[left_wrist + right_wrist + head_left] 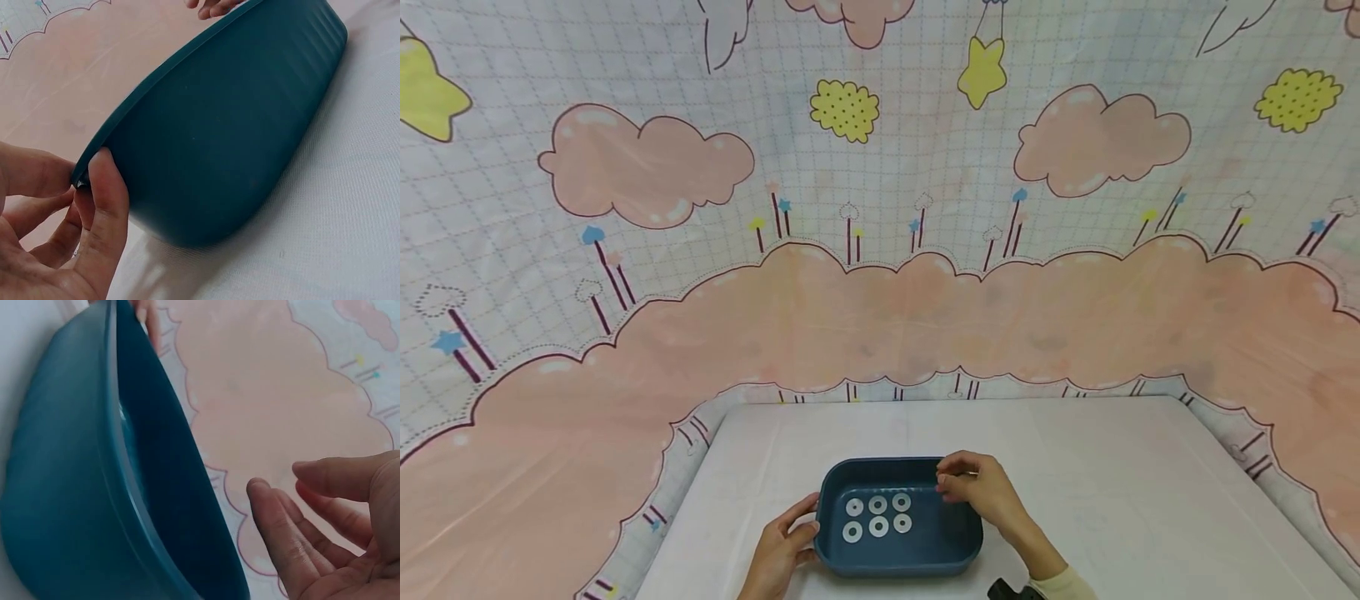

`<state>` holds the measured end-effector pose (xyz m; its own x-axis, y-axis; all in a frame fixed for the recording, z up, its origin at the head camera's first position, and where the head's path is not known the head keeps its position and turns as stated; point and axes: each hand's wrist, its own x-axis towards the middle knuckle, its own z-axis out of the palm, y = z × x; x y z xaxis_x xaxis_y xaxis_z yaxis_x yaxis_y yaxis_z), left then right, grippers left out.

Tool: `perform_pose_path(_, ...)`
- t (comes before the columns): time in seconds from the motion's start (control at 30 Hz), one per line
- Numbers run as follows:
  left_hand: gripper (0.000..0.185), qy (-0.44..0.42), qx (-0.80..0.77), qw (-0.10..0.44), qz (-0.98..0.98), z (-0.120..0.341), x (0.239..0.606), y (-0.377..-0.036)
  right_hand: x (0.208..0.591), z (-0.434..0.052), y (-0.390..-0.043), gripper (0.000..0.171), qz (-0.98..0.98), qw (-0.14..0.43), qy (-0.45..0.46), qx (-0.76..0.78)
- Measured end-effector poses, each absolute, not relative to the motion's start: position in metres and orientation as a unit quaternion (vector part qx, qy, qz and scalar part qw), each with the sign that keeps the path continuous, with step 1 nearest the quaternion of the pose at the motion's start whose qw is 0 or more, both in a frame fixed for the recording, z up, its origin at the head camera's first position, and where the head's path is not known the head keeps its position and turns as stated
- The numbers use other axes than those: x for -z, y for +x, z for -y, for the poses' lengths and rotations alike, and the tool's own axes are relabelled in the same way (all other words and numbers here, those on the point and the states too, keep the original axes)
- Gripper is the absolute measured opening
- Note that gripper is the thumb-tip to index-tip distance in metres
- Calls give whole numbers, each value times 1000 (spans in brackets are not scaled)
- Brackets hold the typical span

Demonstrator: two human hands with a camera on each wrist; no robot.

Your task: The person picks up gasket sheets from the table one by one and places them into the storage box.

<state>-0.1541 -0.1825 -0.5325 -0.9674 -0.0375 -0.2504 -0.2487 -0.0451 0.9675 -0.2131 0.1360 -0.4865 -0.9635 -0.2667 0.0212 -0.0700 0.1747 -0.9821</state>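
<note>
- A dark teal tub (901, 557) is seen on the white table (1120, 467), close to the near edge and roughly midway between the left and right edges.
- Six white rings (877, 516) are laid flat on the tub floor in two rows of three, toward its left half.
- The left hand (778, 550) is placed at the tub's left end; in the left wrist view the thumb (103, 212) is pressed on the outer wall just under the rim, with the other fingers curled behind the rim, so the rim is pinched.
- The right hand (981, 490) is held over the tub's far right corner. In the head view its fingers are bent together above the rim; in the right wrist view the fingers (284, 540) are loosely curved, slightly apart and clear of the tub wall. Nothing is seen held in it.
- A cream sleeve (1060, 585) is seen at the right wrist.
- No brand, label or writing can be read on the tub or rings.
- A backdrop (880, 250) printed with pink clouds, yellow stars and a grid is hung behind the table's far edge.
</note>
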Motion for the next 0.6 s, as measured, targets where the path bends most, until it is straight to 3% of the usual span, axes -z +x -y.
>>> perform_pose_path(0.6, 56, -104, -717, 70, -685, 184, 535, -154, 491, -185, -219, 26, -777, 23, -62, 626)
